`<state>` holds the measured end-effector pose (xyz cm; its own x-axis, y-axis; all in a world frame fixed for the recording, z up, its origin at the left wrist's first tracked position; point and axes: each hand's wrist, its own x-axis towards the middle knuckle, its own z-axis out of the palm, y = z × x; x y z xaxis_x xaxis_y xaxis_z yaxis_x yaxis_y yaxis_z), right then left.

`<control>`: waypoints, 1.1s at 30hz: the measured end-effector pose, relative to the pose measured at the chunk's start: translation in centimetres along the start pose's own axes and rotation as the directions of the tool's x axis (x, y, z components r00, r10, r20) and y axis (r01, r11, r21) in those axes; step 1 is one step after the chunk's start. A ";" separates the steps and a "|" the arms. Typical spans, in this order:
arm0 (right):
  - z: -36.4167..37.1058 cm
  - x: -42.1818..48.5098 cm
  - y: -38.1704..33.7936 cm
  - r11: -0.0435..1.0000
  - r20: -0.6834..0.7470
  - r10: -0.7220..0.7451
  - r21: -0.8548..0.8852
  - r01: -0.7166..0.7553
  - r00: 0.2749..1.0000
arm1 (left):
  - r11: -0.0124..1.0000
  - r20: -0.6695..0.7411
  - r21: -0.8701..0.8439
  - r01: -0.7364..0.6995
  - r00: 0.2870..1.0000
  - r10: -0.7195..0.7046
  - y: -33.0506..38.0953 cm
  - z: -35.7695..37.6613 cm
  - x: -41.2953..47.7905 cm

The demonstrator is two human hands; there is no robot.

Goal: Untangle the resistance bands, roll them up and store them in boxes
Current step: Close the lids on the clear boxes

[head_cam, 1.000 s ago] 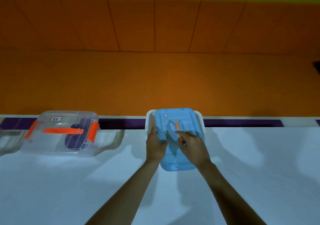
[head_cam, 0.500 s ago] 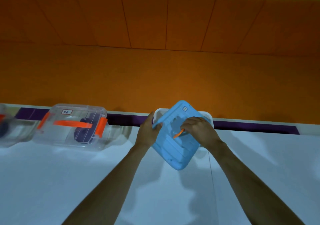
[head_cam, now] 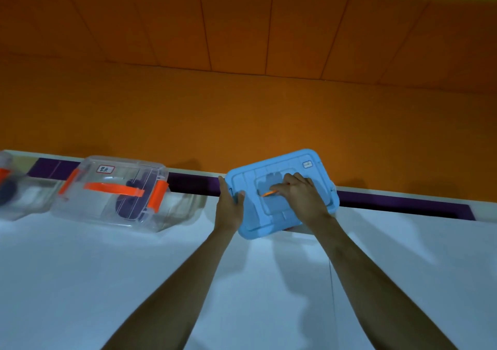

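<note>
— Starting with the biggest?

— White table (head_cam: 80, 282) across the near half. Orange wall (head_cam: 242, 107) behind. Purple strip (head_cam: 403, 204) along the far edge.

— Boxes, counted?

— Two in clear plastic, lids on, side by side at the far edge. Clear box (head_cam: 107, 191) with two orange latches (head_cam: 157, 196) and one orange carry bar (head_cam: 113, 189) on top. Second clear box (head_cam: 10, 188) cut off at the left border, blurred.

— And the blue thing?

— One blue lid (head_cam: 279, 193), just right of those, turned askew to the table edge, between both hands. Under its near edge a sliver of white and red; cannot tell what.

— Hands?

— Two. Left hand (head_cam: 228, 209) clamped on the lid's left edge, thumb on top, fingers along the side. Right hand (head_cam: 301, 199) on top of the lid, fingers curled, pinching the orange handle (head_cam: 267, 193) at its middle.

— Bands?

— One dark roll (head_cam: 129, 204) inside the clear box, well left of both hands, touched by neither. Something dark in the second box too, too blurred to call.
</note>
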<state>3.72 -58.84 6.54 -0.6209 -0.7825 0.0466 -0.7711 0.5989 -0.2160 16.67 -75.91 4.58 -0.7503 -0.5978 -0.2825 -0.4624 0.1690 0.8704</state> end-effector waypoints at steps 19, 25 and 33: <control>3.8 -7.7 4.1 0.583 -0.007 0.769 0.419 -0.696 0.639 | 0.960 0.025 0.281 -0.002 1.000 -0.005 -1.5 2.1 0.9; 4.8 -8.9 3.8 0.398 0.066 0.834 0.616 -0.680 0.547 | 0.941 0.009 0.337 0.002 1.000 -0.005 -1.8 2.1 0.7; 4.8 -9.9 3.3 0.240 0.126 0.836 0.790 -0.563 0.534 | 0.932 0.047 0.361 -0.033 0.999 0.017 -2.1 1.6 0.3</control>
<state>8.03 -49.91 0.69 -0.9584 0.0611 -0.2790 0.2759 0.4504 -0.8491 16.63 -75.21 2.05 -0.7795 -0.5570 -0.2866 -0.5768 0.4598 0.6752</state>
